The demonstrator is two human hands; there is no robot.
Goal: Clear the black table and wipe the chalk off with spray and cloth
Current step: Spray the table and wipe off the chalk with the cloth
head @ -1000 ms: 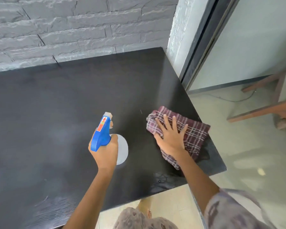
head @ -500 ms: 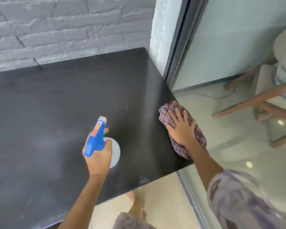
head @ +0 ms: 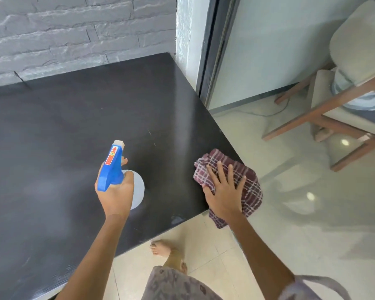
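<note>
Cloth (head: 250,191) has slid from inside the right edge a second ago down to the near right corner of the table (head: 74,126); part of it now hangs over the edge. Spray bottle (head: 112,167) has barely shifted.

Right hand (head: 224,191) lies flat on the cloth, fingers spread, pressing rather than gripping. Left hand (head: 116,193) is wrapped round the bottle neck and holds it over the near middle of the table, nozzle pointing away from the person.

Progress, my read:
- Clearing: done. Nothing sits on the top besides the cloth.
- Wiping: late stage. Right side looks clean and dark.
- Left: a pale haze (head: 46,187) left of the bottle, possibly chalk film or drying spray, can't tell at this resolution. Also a couple of small white specks (head: 154,144) beyond the bottle.

Counts: 1 table, 1 cloth, 1 spray bottle, 2 hands.

Around it: 1 wooden chair (head: 325,113) on the tiled floor (head: 290,213) to the right, 1 bare foot (head: 160,249) below the table edge, grey brick wall (head: 74,29) behind.
</note>
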